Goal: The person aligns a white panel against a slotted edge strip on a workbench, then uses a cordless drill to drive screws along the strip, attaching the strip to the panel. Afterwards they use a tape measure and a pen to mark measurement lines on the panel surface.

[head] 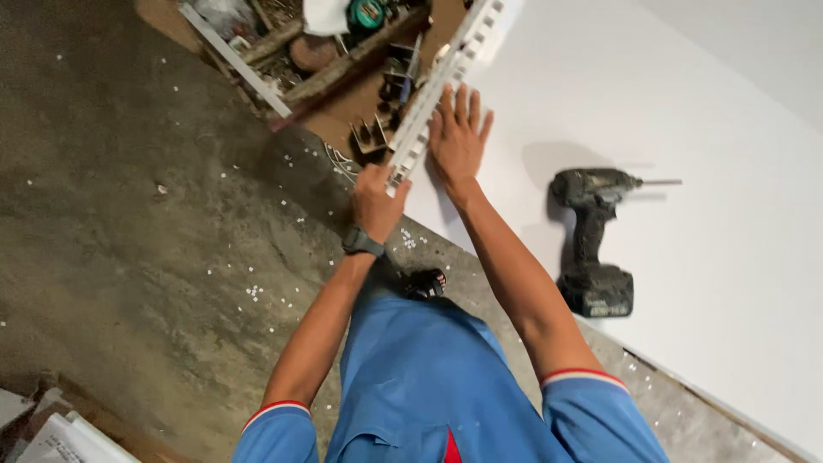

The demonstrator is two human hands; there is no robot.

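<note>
A long white slotted strip (446, 81) lies along the left edge of a large white panel (669, 111). My left hand (377, 201), with a dark watch on its wrist, grips the near end of the strip. Flat on the panel beside the strip rests my right hand (459, 137), fingers spread and touching the strip's side. A dark cordless drill (591, 236) lies on the panel to the right of my right arm, its bit pointing right.
The floor (154, 214) is rough grey concrete with small white chips scattered on it. Beyond the strip is a pile of wood offcuts, metal brackets (373, 133) and a tape measure (367, 13). Papers lie at the lower left corner (51, 433).
</note>
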